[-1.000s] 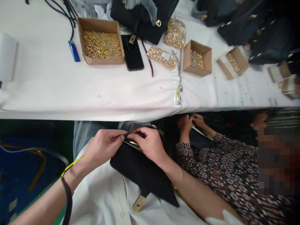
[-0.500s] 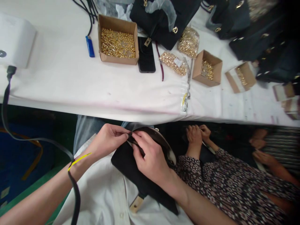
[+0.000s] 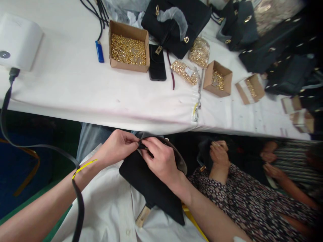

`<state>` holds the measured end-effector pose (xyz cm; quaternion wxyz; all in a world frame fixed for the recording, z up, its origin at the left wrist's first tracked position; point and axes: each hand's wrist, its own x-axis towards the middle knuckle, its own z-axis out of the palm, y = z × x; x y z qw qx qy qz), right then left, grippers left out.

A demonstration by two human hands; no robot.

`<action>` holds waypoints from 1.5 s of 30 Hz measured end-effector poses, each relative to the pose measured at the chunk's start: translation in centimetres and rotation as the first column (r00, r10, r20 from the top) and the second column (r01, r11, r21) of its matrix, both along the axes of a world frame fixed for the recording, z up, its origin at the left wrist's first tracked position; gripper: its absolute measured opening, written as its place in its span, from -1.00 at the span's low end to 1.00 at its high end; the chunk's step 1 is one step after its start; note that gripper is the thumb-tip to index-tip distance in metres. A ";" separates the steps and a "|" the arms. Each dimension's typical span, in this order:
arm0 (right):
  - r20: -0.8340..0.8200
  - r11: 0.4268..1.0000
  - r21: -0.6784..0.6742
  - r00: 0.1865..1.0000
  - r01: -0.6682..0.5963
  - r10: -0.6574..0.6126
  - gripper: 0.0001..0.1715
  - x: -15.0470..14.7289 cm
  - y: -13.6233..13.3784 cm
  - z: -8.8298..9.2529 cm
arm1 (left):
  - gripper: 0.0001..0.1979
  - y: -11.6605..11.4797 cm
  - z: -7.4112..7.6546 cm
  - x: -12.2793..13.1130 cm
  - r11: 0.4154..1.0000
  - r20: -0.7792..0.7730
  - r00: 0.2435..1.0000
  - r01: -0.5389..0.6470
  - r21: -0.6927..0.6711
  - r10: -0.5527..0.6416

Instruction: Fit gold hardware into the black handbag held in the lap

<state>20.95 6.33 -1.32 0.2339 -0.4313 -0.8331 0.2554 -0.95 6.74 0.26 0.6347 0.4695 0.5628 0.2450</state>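
Black bag (image 3: 151, 188): on lap, below worktop (image 3: 75, 90) near edge.
Left hand (image 3: 116, 148): fingers pinch its top edge.
Right hand (image 3: 161, 161): fingers pinch likewise.
Risk: edge may slip from pinched fingers.

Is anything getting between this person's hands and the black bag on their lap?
Nothing visible. The left hand and right hand both pinch the top edge of the black bag, fingers directly on it.
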 end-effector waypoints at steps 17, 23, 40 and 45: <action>0.169 0.957 0.284 0.986 -0.055 0.006 -0.76 -0.5 -0.1 -2.2 | -0.79 -0.9 0.7 1.7 0.989 -0.108 0.990 -0.077 0.126 0.091; 0.157 0.946 0.301 0.984 -0.124 0.079 -0.71 0.3 0.5 -2.2 | -0.82 -1.4 0.2 2.5 0.970 -0.081 0.981 -0.162 0.179 0.179; -0.041 0.991 -0.064 0.992 0.117 -0.120 -0.61 -0.6 -0.3 -0.7 | -0.84 -1.0 0.2 3.2 0.952 -0.081 0.965 -0.227 0.205 0.248; -0.189 0.988 -0.064 0.970 0.142 -0.152 -0.63 -0.3 0.1 -0.4 | -0.79 -0.7 -0.4 2.9 0.959 -0.056 0.974 -0.205 0.194 0.220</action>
